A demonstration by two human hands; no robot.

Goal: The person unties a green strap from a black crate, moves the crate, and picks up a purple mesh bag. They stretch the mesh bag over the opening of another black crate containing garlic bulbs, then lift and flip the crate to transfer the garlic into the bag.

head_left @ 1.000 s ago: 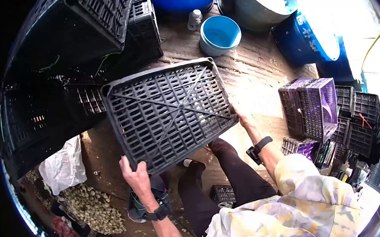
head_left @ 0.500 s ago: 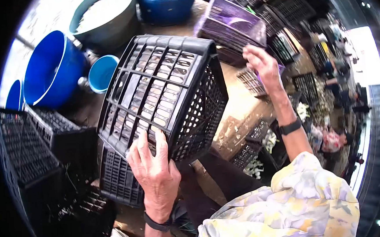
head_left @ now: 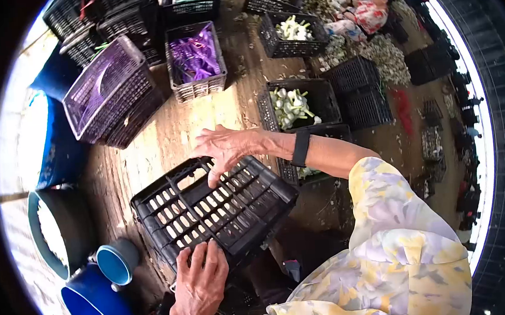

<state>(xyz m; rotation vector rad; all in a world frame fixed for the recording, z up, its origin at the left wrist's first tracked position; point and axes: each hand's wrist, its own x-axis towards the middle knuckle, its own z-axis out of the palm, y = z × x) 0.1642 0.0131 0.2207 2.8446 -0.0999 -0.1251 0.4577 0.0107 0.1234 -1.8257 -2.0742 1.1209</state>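
A black plastic crate (head_left: 239,223) sits tilted in front of me, a slotted face turned up and pale light showing through its slots. The fingertips of my left hand (head_left: 200,284) are hooked over the crate's near edge. My right hand (head_left: 223,151) is at the far edge beside the handle opening, its fingers spread and its thumb reaching over the slotted face. Both wrists wear dark bands.
Purple-lined crates (head_left: 107,88) and a crate with purple netting (head_left: 196,62) stand ahead. Blue tubs (head_left: 96,303) and a small bucket (head_left: 118,261) line the left. Crates of pale bulbs (head_left: 290,105) stand at right. A person (head_left: 366,18) sits farther back among heaps.
My view has swung to the right. The crate has tipped lower and turned, and my right hand has come from the air onto its far edge. My left hand stays at the near edge.
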